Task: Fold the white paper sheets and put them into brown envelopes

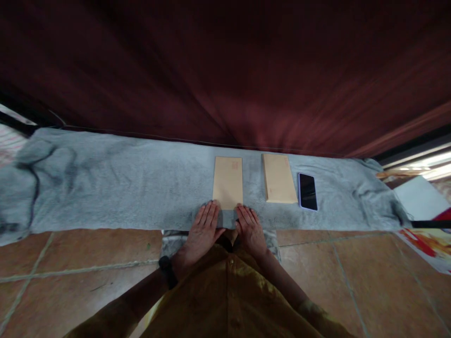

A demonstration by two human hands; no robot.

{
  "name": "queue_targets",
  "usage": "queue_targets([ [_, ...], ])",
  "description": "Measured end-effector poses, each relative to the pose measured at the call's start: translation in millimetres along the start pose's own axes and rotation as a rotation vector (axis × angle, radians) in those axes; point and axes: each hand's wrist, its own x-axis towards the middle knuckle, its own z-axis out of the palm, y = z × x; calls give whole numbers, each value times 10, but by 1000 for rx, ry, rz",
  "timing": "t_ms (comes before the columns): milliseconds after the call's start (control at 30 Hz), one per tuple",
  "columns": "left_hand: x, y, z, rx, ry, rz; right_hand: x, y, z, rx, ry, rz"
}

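Observation:
A tan envelope (228, 182) lies flat on a grey cloth (116, 183) spread over the tiled floor. My left hand (202, 230) lies flat on the cloth with fingers stretched out, its fingertips at the envelope's near left corner. Flat and open as well, my right hand (250, 229) has its fingertips at the near right corner. Neither hand holds anything. A black band sits on my left wrist. To the right lies a stack of tan envelopes (279, 178).
A dark phone (307, 191) lies face up right of the stack. A dark red curtain (225, 70) hangs behind the cloth. White and printed papers (423, 206) lie at the far right. Brown floor tiles (88, 263) run along the near side.

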Motion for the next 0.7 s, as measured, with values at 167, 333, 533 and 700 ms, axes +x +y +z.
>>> queue_targets([
  [167,115,176,56,-54,-1,26,-6,13,17,3,10,-3],
  [333,174,239,96,-72,-24,20,14,-26,21,5,20,-22],
  [533,161,192,44,-44,-15,0,132,-174,88,52,27,-77],
  [700,118,123,26,-22,-5,7,153,-179,90,45,17,-76],
])
